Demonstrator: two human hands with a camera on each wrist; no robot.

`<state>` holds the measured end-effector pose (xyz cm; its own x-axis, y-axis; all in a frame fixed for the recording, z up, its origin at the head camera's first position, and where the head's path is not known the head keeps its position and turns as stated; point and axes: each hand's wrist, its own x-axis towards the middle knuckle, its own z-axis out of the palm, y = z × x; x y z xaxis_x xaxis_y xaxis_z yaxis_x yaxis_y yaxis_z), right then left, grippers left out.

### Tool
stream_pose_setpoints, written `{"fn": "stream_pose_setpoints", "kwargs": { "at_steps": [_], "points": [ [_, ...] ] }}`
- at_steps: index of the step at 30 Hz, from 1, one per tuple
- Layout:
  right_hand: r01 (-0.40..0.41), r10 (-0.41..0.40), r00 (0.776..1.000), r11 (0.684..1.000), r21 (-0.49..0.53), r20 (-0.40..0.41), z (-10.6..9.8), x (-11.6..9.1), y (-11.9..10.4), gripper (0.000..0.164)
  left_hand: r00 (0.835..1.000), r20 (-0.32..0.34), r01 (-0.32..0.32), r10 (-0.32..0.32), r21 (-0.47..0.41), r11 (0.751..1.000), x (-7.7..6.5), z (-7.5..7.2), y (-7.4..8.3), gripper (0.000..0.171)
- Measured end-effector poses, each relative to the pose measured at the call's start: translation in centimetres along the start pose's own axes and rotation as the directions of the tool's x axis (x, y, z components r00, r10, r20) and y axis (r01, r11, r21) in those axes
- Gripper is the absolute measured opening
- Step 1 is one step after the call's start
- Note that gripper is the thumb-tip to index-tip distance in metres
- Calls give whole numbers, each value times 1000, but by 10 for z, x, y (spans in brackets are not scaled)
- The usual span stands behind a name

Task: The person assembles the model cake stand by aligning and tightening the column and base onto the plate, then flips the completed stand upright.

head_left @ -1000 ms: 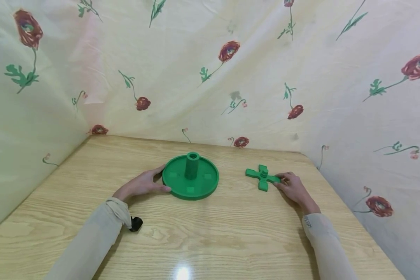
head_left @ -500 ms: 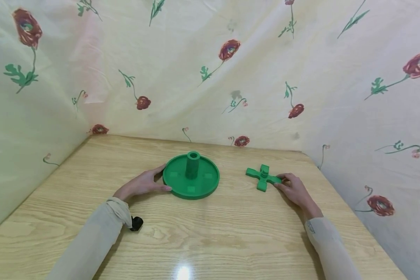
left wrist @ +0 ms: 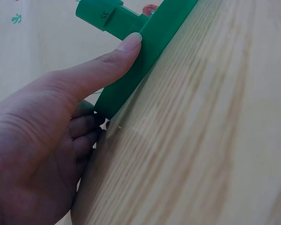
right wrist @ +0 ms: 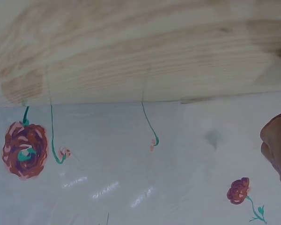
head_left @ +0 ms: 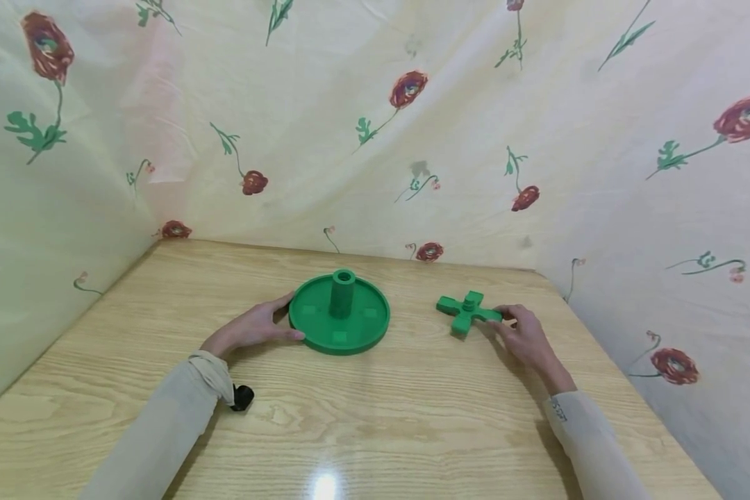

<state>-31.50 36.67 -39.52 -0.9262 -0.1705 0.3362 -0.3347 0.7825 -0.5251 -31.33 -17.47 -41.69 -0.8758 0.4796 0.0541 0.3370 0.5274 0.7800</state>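
Firstly, one green cross (head_left: pixel 467 312), four-armed, with a short stud (head_left: pixel 469 301) at its centre; located on the right of the table, well apart from the dish. Its right arm was pinched by the right hand (head_left: pixel 525 335), thumb and fingers drawn narrow. A slight tilt was suggested; whether it was fully raised could not be told. For good handling, it was judged, the pinch was best kept firm and the cross level, since by one arm alone it could easily be twisted.

Secondly, one green dish (head_left: pixel 315 326), round, rimmed, set flat, with a post (head_left: pixel 341 298) upright in the middle and a hole in the post's top. A mark, seemingly "35", was shown on the post in the left wrist view. The left rim was gripped by the left hand (head_left: pixel 259 328), thumb and fingers spread wide around it. A light, steady hold there was judged best, so that the dish would not be slid or tipped.

Lastly, one table (head_left: pixel 375 423), pale, wood-grained; one small black item (head_left: pixel 242 398) at the left cuff; one flowered cloth (head_left: pixel 312 125), hung behind and at both sides.
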Motion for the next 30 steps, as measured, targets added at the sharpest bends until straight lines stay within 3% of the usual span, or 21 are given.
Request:
{"fn": "stream_pose_setpoints", "kwargs": {
  "at_steps": [13,30],
  "points": [
    [114,-111,985,993,18,-131,2,9,-31,26,1000,2,17,-17,-4,1000,0,-1,1,108],
    [197,-183,971,977,80,-157,19,17,-61,23,1000,1,13,-13,-2,1000,-1,-1,2,108]
  ]
}}
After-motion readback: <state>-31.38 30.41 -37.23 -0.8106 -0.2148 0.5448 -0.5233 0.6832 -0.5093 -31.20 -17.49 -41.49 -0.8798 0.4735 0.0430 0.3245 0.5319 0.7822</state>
